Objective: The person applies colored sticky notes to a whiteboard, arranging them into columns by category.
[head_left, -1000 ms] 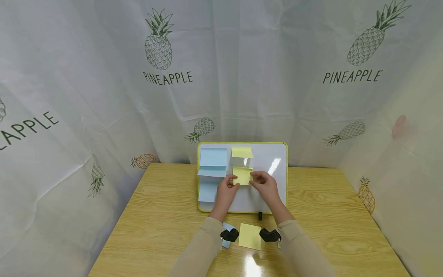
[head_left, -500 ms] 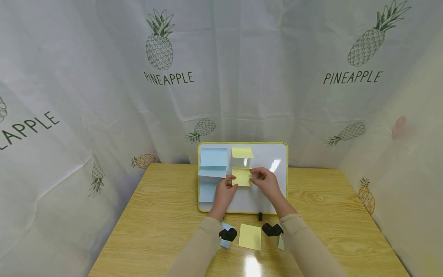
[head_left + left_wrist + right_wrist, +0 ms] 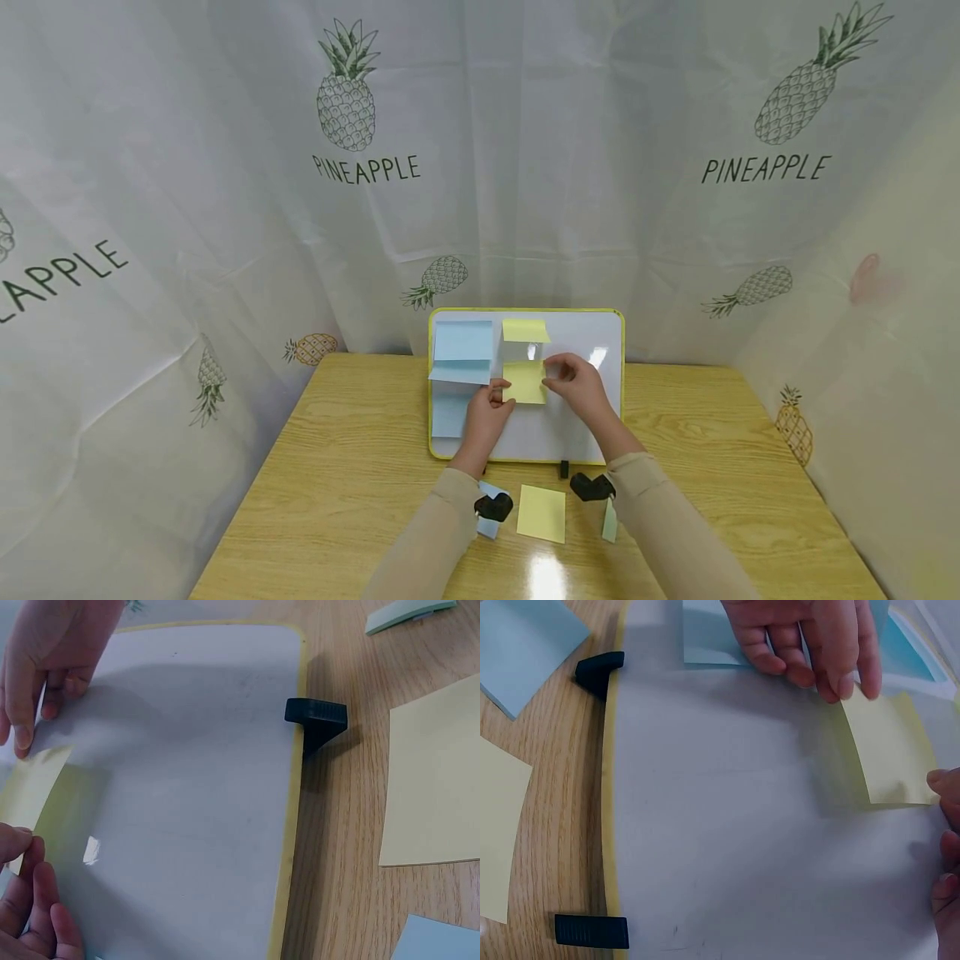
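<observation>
Wood-grained worktop [image 3: 337, 492] is topped by a yellow-framed whiteboard [image 3: 577, 442]. Over its middle, between the right hand [image 3: 585, 395] and the left hand [image 3: 486, 419], a nearly square yellow sticky note [image 3: 525, 383] is held, no clear long axis being shown. Its lower left corner is pinched by the left fingers; its right edge is met by the curved right fingers, though whether it is gripped there cannot be told. Neither hand is clearly nearer.

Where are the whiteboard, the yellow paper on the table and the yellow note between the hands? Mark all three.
Whiteboard [image 3: 542, 435]: head view, bare lower surface.
Yellow paper [image 3: 542, 514]: head view, middle of its top face.
Yellow note [image 3: 890, 751]: right wrist view, middle of its face.
</observation>
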Demonstrator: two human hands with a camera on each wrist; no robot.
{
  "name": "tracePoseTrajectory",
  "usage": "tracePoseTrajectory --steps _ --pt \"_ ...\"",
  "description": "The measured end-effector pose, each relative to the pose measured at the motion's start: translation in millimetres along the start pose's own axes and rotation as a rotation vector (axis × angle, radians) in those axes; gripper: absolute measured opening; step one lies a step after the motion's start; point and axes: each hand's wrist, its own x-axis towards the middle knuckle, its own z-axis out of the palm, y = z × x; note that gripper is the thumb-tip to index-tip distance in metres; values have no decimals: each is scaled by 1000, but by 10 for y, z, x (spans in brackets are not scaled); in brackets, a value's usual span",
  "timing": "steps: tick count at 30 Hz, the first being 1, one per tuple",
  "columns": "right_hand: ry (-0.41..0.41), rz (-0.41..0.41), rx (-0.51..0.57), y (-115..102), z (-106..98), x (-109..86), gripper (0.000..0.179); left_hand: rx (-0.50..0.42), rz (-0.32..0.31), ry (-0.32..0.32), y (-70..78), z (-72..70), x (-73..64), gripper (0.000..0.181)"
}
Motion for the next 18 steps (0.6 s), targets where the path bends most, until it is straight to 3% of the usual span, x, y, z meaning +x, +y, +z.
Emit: tracePoseTrajectory --steps 9,18 --pt "-37 -64 -74 -41 24 67 32 3 9 -3 -31 -16 5 24" --pt "-39 -168 -249 -92 73 130 32 0 -7 -2 -40 -9 14 23"
